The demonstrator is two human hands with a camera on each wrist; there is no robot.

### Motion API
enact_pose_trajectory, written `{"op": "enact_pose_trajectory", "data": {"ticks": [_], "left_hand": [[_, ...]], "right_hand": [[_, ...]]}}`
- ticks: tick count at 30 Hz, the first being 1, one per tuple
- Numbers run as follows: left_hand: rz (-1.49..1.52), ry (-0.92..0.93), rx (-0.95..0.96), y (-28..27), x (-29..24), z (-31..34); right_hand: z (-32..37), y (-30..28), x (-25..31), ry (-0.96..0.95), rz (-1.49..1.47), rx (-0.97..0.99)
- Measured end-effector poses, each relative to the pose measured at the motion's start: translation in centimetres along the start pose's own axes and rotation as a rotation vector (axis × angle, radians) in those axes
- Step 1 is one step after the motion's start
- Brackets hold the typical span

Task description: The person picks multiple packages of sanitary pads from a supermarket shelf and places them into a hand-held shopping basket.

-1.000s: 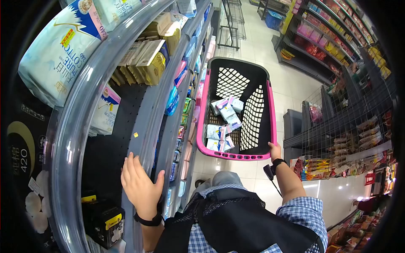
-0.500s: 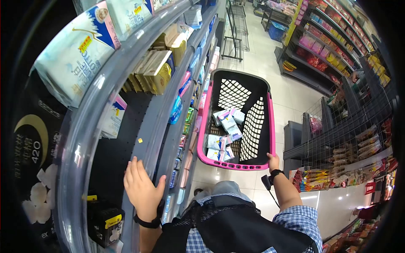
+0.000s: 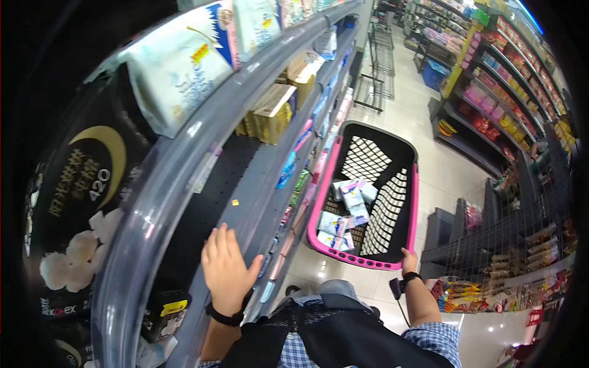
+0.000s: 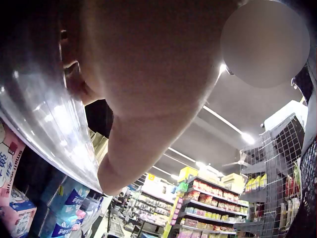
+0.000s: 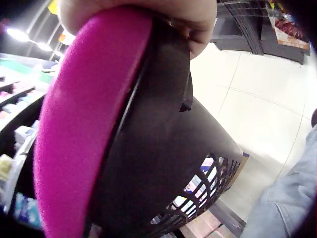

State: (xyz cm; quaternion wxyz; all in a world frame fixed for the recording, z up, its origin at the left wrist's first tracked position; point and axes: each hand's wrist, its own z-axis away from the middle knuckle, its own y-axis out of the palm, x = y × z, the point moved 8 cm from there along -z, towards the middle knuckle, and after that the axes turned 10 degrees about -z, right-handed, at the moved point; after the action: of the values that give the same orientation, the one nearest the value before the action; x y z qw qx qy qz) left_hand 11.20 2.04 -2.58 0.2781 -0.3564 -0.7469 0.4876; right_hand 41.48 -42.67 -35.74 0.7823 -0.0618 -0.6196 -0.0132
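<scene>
Shop aisle, head view: left hand [image 3: 228,270] flat, fingers straight, on shelf [image 3: 245,202]; right hand [image 3: 408,260] curled over near rim of basket [image 3: 402,184], on the floor ahead, packets [image 3: 350,202] inside.
Left wrist: palm against clear shelf lip.
Right wrist: fingers wrap pink rim. Stiff plastic, probably light; rim is the best hold.

Your left hand [image 3: 228,270]: held forward on near left, palm down. Fingers [image 3: 218,242] straight and close together, thumb splayed to right. Hand lay flat on shelf [image 3: 254,202]. Left forearm came up from lower edge, wrist in line with hand.

Your right hand [image 3: 409,260]: out ahead on right, farther off than left hand. Fingers [image 5: 198,22] curled over basket rim [image 3: 362,262], gripping it. Right forearm bare, stretched forward, angled slightly left. Hands well apart, torso between them.
</scene>
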Motion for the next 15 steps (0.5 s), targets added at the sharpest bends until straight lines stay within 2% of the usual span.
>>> {"op": "enact_pose_trajectory", "data": {"ticks": [5,15], "left_hand": [[0.006,-0.018,0.006,0.0,0.5,0.1],[0.016,-0.009,0.032,0.2,0.4,-0.1]], "right_hand": [[-0.2,0.0,-0.3,0.081,0.007,0.021],[-0.9,-0.5,-1.4,0.072,-0.05,0.043]]}}
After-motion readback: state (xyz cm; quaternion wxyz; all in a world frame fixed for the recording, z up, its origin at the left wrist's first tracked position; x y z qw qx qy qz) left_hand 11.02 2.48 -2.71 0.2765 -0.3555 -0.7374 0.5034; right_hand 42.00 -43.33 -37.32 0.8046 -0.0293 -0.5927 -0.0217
